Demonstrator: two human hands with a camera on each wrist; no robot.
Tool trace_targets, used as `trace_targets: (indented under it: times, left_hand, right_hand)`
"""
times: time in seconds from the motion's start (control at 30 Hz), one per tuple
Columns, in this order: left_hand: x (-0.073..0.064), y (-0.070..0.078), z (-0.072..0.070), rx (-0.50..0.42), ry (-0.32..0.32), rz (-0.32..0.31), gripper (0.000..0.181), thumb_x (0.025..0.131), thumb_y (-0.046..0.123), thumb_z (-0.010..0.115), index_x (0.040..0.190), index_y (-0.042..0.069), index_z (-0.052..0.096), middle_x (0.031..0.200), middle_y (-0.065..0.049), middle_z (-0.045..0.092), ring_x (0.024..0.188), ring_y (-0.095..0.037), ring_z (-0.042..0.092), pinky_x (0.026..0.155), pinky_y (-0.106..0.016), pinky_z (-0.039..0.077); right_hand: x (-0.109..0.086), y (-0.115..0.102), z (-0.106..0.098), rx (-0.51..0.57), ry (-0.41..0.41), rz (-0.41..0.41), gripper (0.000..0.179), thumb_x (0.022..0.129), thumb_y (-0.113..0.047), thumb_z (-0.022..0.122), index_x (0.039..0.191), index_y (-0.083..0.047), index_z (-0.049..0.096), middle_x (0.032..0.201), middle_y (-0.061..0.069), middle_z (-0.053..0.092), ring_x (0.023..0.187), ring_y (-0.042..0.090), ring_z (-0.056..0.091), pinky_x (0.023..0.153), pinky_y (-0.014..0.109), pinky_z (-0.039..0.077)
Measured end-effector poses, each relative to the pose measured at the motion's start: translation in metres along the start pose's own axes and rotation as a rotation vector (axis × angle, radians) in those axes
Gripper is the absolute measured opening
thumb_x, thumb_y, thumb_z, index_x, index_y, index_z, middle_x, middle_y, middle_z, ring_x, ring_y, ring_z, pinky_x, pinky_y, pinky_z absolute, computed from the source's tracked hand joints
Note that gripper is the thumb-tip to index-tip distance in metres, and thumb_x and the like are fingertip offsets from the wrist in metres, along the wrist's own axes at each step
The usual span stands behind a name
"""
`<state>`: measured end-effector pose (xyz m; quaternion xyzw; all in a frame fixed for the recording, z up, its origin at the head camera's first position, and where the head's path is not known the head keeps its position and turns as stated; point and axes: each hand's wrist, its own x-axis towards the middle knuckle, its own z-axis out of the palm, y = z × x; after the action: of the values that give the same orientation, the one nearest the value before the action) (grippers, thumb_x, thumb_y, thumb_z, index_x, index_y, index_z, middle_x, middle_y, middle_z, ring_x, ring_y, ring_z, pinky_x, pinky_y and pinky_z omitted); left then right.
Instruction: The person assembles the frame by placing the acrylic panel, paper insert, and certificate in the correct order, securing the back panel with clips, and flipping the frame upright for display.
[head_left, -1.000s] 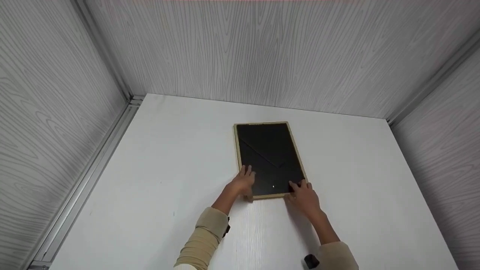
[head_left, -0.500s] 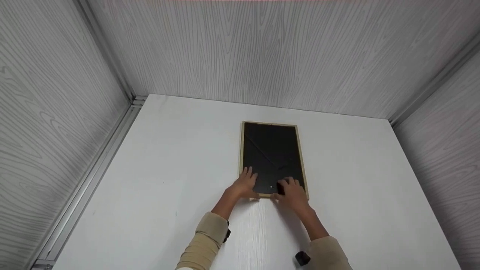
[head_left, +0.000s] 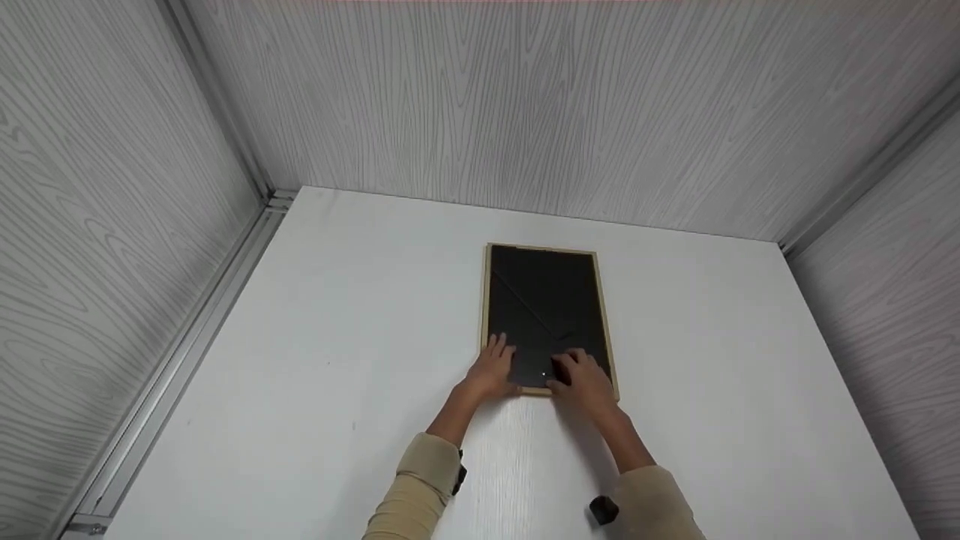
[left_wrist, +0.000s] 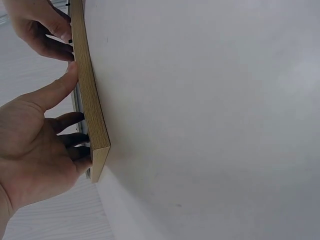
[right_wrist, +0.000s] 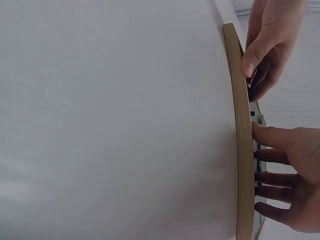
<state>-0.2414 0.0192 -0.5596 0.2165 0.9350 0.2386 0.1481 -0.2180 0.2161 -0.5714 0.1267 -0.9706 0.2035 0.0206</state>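
Observation:
A picture frame [head_left: 546, 285] lies with its black back panel up and a light wooden border around it. A stand leg [head_left: 525, 304] runs diagonally across that panel. My left hand [head_left: 491, 371] rests at the near left corner, fingers spread on the panel and thumb against the near border. My right hand [head_left: 589, 382] touches the panel near its front edge, fingers bent in the head view, thumb at the border. In the right wrist view its fingertips [right_wrist: 260, 178] meet the back just behind the wooden edge [right_wrist: 243, 145]. A small black tab [right_wrist: 252, 114] shows between the hands.
The frame lies on a white table [head_left: 360, 315]. Grey wood-grain panels [head_left: 480, 105] enclose it at the back and on both sides. A metal rail [head_left: 187, 345] runs along the left edge.
The frame has turned slightly and shifted right in the head view. My right hand has moved left from the near right corner, closer to the left hand, which stays at its corner.

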Motion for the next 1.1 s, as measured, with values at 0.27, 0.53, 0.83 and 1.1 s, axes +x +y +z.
trace_targets:
  times: [0.27, 0.53, 0.83, 1.1]
  left_hand:
    - [0.000, -0.003, 0.000, -0.047, 0.024, -0.019, 0.071, 0.079, 0.019, 0.073, 0.135, -0.004, 0.036, 0.146, -0.024, 0.017, 0.135, -0.036, 0.010, 0.107, -0.041, 0.017]
    - [-0.001, -0.004, 0.003, -0.058, 0.015, -0.005, 0.071, 0.080, 0.020, 0.072, 0.137, -0.003, 0.035, 0.147, -0.023, 0.016, 0.135, -0.035, 0.008, 0.107, -0.041, 0.016]
    - [-0.001, -0.002, 0.003, 0.032, 0.031, 0.037, 0.070, 0.081, 0.023, 0.072, 0.135, -0.005, 0.037, 0.144, -0.026, 0.021, 0.134, -0.038, 0.014, 0.106, -0.041, 0.018]
    - [-0.001, -0.001, 0.002, -0.029, 0.004, 0.004, 0.073, 0.081, 0.022, 0.072, 0.137, -0.004, 0.034, 0.147, -0.024, 0.016, 0.135, -0.036, 0.009, 0.107, -0.040, 0.016]
  right_hand:
    - [-0.007, 0.007, 0.005, 0.063, 0.040, -0.045, 0.054, 0.082, -0.038, 0.068, 0.122, -0.002, 0.057, 0.125, 0.018, 0.048, 0.114, 0.039, 0.044, 0.090, 0.054, 0.037]
    - [-0.005, -0.002, 0.013, 0.037, 0.046, 0.071, 0.056, 0.079, -0.037, 0.071, 0.121, -0.002, 0.057, 0.124, 0.017, 0.050, 0.115, 0.036, 0.045, 0.093, 0.049, 0.036]
    - [0.005, -0.024, 0.002, 0.017, -0.026, 0.188, 0.056, 0.075, -0.021, 0.076, 0.119, 0.006, 0.053, 0.116, 0.023, 0.047, 0.106, 0.038, 0.045, 0.081, 0.049, 0.044]
    - [0.025, -0.033, -0.006, -0.022, -0.120, 0.352, 0.051, 0.068, -0.018, 0.081, 0.107, -0.001, 0.052, 0.110, 0.022, 0.043, 0.104, 0.036, 0.041, 0.079, 0.053, 0.042]
